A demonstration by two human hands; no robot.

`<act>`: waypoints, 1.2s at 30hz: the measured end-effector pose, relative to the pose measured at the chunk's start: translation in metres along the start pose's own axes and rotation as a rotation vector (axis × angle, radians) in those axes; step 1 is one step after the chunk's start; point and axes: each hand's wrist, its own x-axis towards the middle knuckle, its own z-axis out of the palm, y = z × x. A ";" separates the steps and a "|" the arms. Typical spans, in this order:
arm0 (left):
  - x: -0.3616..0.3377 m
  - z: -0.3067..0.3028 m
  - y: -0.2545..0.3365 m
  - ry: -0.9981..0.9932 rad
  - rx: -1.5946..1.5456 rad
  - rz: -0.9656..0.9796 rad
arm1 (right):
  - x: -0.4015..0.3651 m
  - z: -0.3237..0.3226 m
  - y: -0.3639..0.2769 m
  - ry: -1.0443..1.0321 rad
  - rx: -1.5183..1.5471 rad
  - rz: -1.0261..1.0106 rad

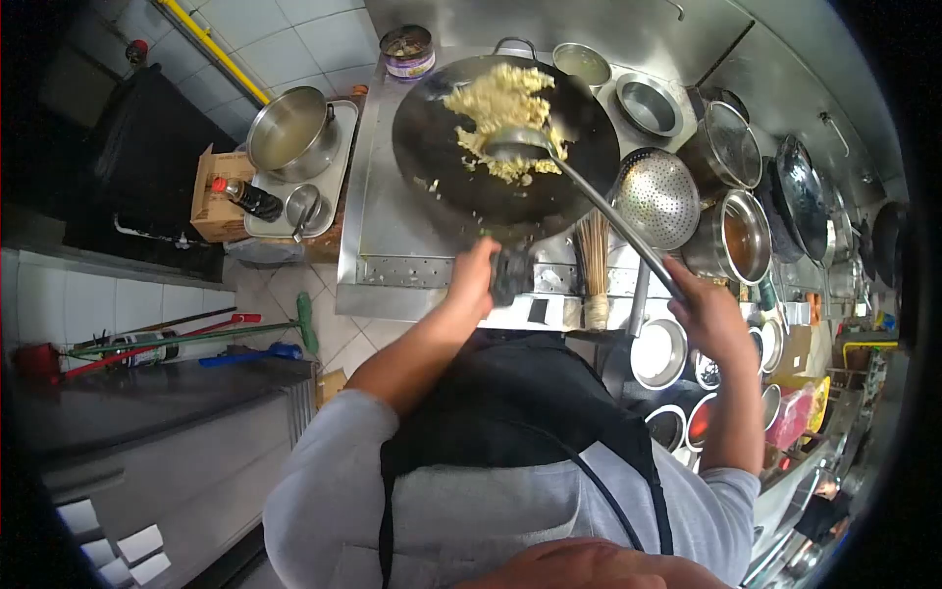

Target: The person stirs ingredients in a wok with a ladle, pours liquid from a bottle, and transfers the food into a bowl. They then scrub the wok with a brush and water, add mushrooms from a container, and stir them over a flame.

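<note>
A large dark wok [422,147] sits on the steel stove, with yellowish, grainy food like fried rice [500,95] in it, slightly blurred. My left hand [476,279] is closed on a dark folded cloth [511,278] at the wok's near edge; any handle under the cloth is hidden. My right hand [708,312] is wrapped round the long handle of a steel ladle [620,228]. The bowl of the ladle rests among the food, partly covering it. Small bits of food cling to the wok's left side.
Right of the wok are a perforated strainer [659,199], a bamboo brush [594,270] and a pot of brown liquid [741,240]. Bowls [659,351] stand below my right hand. On the left, a tray [340,147] bears a pot [287,135] and a sauce bottle [250,199].
</note>
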 end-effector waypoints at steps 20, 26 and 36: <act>0.017 0.013 0.031 0.062 -0.134 0.015 | 0.000 0.080 -0.045 0.219 0.630 0.297; -0.017 0.005 0.031 0.222 0.261 0.164 | 0.012 0.070 -0.041 0.178 0.911 0.365; -0.061 0.005 -0.013 0.413 0.893 0.619 | -0.014 0.027 -0.071 -0.300 1.577 0.449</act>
